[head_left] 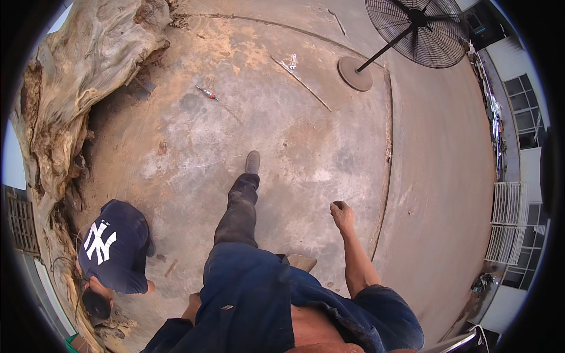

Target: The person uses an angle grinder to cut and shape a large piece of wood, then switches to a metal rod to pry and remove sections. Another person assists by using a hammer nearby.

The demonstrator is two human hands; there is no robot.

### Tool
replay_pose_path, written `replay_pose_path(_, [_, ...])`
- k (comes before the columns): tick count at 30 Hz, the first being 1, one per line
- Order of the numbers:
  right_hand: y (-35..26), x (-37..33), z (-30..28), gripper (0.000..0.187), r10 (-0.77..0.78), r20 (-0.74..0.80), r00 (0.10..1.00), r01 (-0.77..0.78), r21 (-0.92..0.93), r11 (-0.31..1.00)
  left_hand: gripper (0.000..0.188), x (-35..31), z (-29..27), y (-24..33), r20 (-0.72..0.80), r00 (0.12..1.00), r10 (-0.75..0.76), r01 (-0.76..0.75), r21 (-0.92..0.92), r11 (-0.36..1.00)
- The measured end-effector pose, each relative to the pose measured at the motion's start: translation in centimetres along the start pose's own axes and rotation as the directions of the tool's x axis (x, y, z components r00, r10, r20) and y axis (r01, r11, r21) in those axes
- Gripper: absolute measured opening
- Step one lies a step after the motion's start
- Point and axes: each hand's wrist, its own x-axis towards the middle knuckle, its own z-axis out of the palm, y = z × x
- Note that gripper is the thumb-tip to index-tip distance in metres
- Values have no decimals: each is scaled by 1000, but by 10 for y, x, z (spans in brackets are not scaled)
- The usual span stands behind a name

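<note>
My right hand hangs out over the concrete floor, its fingers curled in. I see nothing held in it, and it touches nothing. Of my left arm only a bit of bare skin shows beside my dark blue clothing; the left fingers are hidden. One leg in dark trousers is stretched forward, with a greyish shoe on the floor. A small red and grey hand tool with a cord or thin tail lies farther ahead, out of reach of both hands.
A huge gnarled tree trunk runs along the left. Beside it a person in a dark shirt bends low. A black pedestal fan on a round base stands far right. A long thin stick lies ahead; a white rack stands right.
</note>
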Motion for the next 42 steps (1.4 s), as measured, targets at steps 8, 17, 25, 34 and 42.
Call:
replay_pose_path(8, [-130,275,-21,40,-69,107,992,87,-174,981,32,237,-160,459,128,931,-343,308,-780,545])
replay_pose_path(17, [-242,498,-50,47,-86,260,962,174,-338,925,29,335,-262,741,-268,932,-243,-85,-815,574])
replay_pose_path(25, [-170,766,95,49,-102,360,927,285,-503,816,27,252,6,715,404,484,-776,708,-702,77])
replay_pose_path(34, [-76,986,272,52,-220,247,944,330,-666,669,31,310,64,779,563,221,-796,935,-356,8])
replay_pose_path(42, [-40,1008,335,24,-303,367,879,472,-756,454,35,326,63,796,587,104,-803,961,-266,-70])
